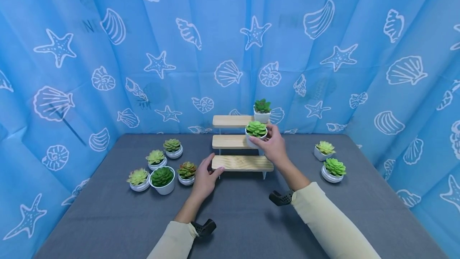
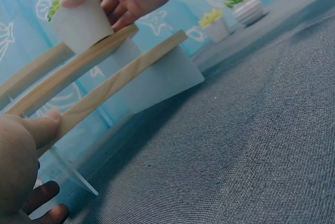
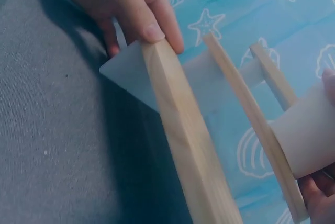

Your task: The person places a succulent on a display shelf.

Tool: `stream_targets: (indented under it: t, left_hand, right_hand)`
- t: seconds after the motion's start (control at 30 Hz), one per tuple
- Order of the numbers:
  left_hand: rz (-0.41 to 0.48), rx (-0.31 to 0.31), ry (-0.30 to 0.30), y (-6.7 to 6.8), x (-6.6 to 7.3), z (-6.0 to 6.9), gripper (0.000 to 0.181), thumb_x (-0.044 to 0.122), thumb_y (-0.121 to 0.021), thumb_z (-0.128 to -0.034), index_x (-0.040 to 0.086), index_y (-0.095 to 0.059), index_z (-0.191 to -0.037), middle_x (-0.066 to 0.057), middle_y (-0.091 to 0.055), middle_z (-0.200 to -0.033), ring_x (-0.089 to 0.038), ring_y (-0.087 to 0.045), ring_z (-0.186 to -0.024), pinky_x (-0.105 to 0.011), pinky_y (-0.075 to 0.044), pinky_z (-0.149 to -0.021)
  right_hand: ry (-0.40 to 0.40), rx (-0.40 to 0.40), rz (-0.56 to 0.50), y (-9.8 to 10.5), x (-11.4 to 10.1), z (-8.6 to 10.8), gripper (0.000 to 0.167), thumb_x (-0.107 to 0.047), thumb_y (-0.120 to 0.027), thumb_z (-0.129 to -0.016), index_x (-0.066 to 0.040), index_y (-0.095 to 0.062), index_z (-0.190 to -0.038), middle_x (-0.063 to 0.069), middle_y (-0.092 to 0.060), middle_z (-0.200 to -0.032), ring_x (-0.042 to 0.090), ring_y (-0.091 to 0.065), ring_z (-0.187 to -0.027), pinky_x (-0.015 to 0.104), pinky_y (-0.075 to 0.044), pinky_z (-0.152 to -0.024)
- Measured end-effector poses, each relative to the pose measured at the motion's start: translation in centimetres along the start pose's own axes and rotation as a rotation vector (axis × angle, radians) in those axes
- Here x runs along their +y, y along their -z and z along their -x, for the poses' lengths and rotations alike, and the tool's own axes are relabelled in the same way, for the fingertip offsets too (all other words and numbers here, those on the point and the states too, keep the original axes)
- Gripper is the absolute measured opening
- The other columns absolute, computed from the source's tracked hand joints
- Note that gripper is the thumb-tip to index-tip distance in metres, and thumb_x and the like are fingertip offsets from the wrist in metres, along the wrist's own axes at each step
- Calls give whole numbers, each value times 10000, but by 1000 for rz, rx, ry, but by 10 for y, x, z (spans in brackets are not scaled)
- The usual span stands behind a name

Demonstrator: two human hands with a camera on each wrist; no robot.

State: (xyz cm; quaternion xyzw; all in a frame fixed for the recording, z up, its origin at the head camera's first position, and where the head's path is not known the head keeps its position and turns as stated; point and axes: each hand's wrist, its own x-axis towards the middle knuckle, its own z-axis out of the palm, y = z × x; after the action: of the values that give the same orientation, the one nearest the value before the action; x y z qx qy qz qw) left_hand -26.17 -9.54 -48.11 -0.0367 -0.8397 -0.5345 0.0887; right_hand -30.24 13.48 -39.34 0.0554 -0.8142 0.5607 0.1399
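Observation:
A three-tier wooden display stand [image 1: 242,163] with clear side supports stands at the back of the table. My left hand [image 1: 205,178] grips the left end of its lowest tier, the thumb [image 2: 46,125] on the board. At the right end of the middle tier, my right hand [image 1: 274,147] holds a light green potted succulent [image 1: 256,129] by its white pot [image 2: 84,24]. In the left wrist view, the pot's base meets the middle board. Behind it, a darker succulent in a square white pot [image 1: 262,111] sits on the top tier's right end.
Several potted succulents stand left of the stand, among them a dark green one [image 1: 162,177] and a reddish one [image 1: 187,170]. On the right are a yellow-green one [image 1: 324,149] and a bright green one [image 1: 333,169]. A blue shell-patterned curtain [image 1: 201,63] hangs behind the grey-covered table [image 1: 244,219].

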Motion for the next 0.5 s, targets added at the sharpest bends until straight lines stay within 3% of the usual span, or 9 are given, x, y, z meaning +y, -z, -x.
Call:
stream_targets:
  t: [0.5]
  left_hand:
    - [9, -5, 0, 1, 1, 0, 627, 283, -686, -926, 72, -437, -1461, -154, -478, -1409, -296, -471, -1270, -471, -474, -947]
  right_hand:
    - [-26, -45, 9, -21, -10, -6, 696, -240, -795, -834, 6, -417, -1364, 193, -527, -1275, 304, -539, -1174, 412, -473, -962]
